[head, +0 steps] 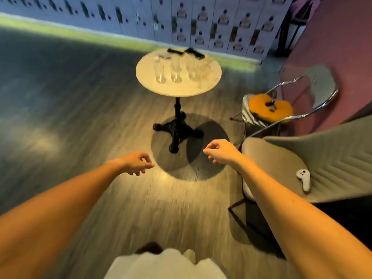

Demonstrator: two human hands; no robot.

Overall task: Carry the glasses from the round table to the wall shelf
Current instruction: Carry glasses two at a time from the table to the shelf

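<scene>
A round pale table [149, 81] on a black iron pedestal stands ahead of me. Several clear drinking glasses [160, 72] stand upright on its top, blurred by motion. Both my arms stretch forward, well short of the table. My left hand [137, 163] hangs with loosely curled fingers and holds nothing. My right hand [218, 151] is likewise loose and empty, over the table's shadow on the floor. No wall shelf is in view.
Two black flat objects [194, 52] lie at the table's far edge. On the right are a metal chair with an orange cushion [270, 109] and a grey upholstered chair [281, 164] holding a white controller [304, 179]. A wall of lockers [201, 23] runs behind. Wooden floor lies left.
</scene>
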